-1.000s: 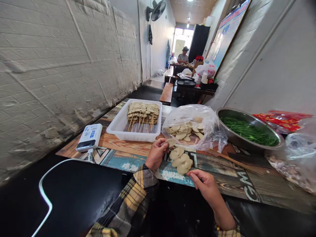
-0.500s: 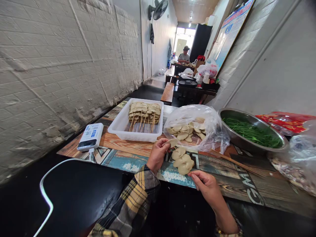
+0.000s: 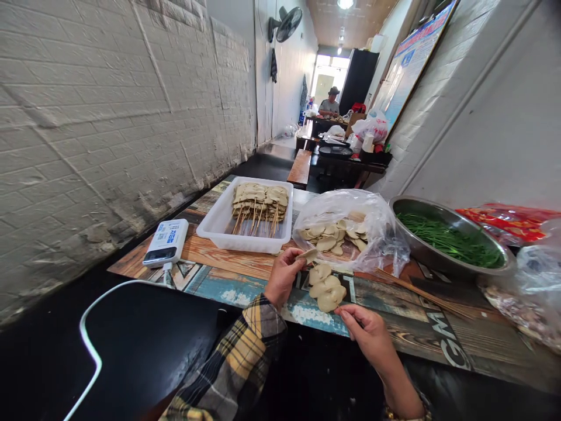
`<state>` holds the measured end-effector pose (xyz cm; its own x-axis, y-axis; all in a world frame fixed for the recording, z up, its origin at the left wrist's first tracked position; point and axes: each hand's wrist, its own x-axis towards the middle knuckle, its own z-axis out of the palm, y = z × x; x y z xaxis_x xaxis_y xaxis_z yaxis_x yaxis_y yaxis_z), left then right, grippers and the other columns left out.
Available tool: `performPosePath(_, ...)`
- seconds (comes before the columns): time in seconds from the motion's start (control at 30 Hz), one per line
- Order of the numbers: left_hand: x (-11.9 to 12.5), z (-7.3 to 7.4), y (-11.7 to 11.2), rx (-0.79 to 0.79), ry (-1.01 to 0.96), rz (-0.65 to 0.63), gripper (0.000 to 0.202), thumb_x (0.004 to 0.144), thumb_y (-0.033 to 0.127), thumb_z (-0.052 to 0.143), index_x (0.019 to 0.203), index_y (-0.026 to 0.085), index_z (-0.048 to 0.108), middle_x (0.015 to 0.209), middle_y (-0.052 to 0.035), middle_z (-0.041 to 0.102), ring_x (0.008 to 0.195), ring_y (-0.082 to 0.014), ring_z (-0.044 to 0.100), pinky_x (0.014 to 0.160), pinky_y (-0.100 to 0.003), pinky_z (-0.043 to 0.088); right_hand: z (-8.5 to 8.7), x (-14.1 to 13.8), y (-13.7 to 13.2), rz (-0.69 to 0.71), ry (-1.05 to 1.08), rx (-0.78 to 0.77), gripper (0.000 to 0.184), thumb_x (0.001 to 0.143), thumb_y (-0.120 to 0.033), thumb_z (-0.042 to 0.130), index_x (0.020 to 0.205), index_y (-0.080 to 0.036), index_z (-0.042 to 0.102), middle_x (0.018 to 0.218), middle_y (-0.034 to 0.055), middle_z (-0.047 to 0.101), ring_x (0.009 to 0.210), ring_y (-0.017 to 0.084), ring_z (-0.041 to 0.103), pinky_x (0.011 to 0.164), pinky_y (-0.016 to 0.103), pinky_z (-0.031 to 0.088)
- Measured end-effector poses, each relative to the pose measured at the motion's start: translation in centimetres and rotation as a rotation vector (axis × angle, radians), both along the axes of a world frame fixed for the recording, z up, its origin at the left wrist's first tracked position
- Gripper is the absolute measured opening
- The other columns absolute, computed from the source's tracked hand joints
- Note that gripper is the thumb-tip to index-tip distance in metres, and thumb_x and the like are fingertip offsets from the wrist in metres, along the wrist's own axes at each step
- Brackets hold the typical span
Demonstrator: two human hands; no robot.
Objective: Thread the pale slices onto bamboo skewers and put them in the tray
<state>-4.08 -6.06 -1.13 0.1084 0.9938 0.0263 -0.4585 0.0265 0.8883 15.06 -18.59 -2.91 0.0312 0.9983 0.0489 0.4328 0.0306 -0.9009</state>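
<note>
Between thumb and fingers, my left hand [image 3: 283, 278] pinches one thin, pale beige round slice [image 3: 309, 255] that looks like a bean-curd or gluten slice. My right hand [image 3: 366, 327] is closed on the near end of a thin wooden skewer [image 3: 338, 306]. Several overlapping slices [image 3: 325, 287] are threaded along that skewer, above the table edge. The slice in my left hand is at the skewer's far end; whether the tip has pierced it I cannot tell. Just beyond, a clear plastic bag [image 3: 377, 225] lies open with loose slices [image 3: 328, 235] inside.
A white tray [image 3: 210, 228] holds stacked skewers of slices [image 3: 258, 202]. Bare skewers [image 3: 423, 292] lie right of the bag, near a steel bowl [image 3: 511, 263] of green chives [image 3: 451, 241]. At left sits a white power bank [image 3: 169, 241] with a cable [image 3: 94, 333]. A person [image 3: 329, 105] sits far back.
The slice in my left hand has tilted and come slightly closer to the skewered slices. My right hand keeps its grip. The whole view has shifted a little.
</note>
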Motion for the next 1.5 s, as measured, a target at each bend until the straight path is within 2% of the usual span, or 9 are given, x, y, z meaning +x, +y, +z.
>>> performPosePath(0.2, 0.1, 0.4, -0.3, 0.044, 0.066, 0.026, 0.019, 0.064, 0.028, 0.077, 0.073, 0.017, 0.065, 0.072, 0.0012, 0.063, 0.064, -0.0103, 0.056, 0.063, -0.022, 0.043, 0.4, -0.2, 0.0, -0.001, 0.008, -0.007, 0.042, 0.087, -0.05, 0.054, 0.085, -0.012, 0.073, 0.048, -0.0028, 0.048, 0.045, 0.012, 0.045, 0.049, 0.024, 0.035)
performPosePath(0.5, 0.3, 1.1, -0.7, 0.076, 0.129, -0.017, 0.019, 0.063, 0.028, 0.077, 0.073, 0.016, 0.067, 0.07, -0.0003, 0.063, 0.065, -0.0113, 0.054, 0.062, -0.022, 0.042, 0.2, -0.2, 0.2, -0.001, 0.027, -0.011, 0.045, 0.087, -0.053, 0.054, 0.085, -0.013, 0.073, 0.049, -0.0015, 0.05, 0.046, 0.013, 0.046, 0.048, 0.024, 0.035)
performPosePath(0.87, 0.1, 0.4, -0.2, -0.015, 0.027, -0.031, 0.021, 0.06, 0.024, 0.075, 0.076, 0.016, 0.063, 0.069, 0.0017, 0.06, 0.054, -0.0073, 0.049, 0.05, -0.018, 0.039, 0.4, 0.2, -0.2, 0.028, -0.048, 0.043, 0.039, 0.089, -0.046, 0.052, 0.089, -0.014, 0.074, 0.047, -0.0021, 0.052, 0.046, 0.013, 0.049, 0.05, 0.024, 0.038)
performPosePath(1.17, 0.2, 0.1, -0.2, -0.067, -0.077, -0.053, 0.028, 0.061, 0.033, 0.079, 0.074, 0.016, 0.061, 0.069, 0.0013, 0.059, 0.058, -0.0091, 0.053, 0.053, -0.021, 0.045, 0.6, 0.0, -0.3, 0.017, -0.09, 0.071, 0.04, 0.089, -0.047, 0.052, 0.088, -0.014, 0.075, 0.048, -0.0014, 0.054, 0.045, 0.013, 0.05, 0.049, 0.024, 0.04)
performPosePath(1.3, 0.2, 0.1, -0.2, -0.096, -0.096, -0.052, 0.029, 0.058, 0.033, 0.081, 0.072, 0.016, 0.061, 0.067, 0.0017, 0.059, 0.057, -0.009, 0.054, 0.053, -0.021, 0.044, 0.6, 0.1, -0.3, 0.01, -0.087, 0.068, 0.039, 0.089, -0.048, 0.053, 0.088, -0.016, 0.075, 0.052, -0.0003, 0.058, 0.045, 0.014, 0.052, 0.05, 0.025, 0.042)
performPosePath(1.5, 0.1, 0.3, -0.3, -0.095, -0.128, -0.071, 0.023, 0.061, 0.03, 0.078, 0.073, 0.016, 0.063, 0.064, 0.0029, 0.058, 0.054, -0.0072, 0.052, 0.052, -0.019, 0.042, 0.3, 0.1, -0.3, -0.006, -0.068, 0.057, 0.037, 0.087, -0.046, 0.055, 0.088, -0.015, 0.075, 0.054, 0.0007, 0.061, 0.045, 0.014, 0.053, 0.048, 0.025, 0.042)
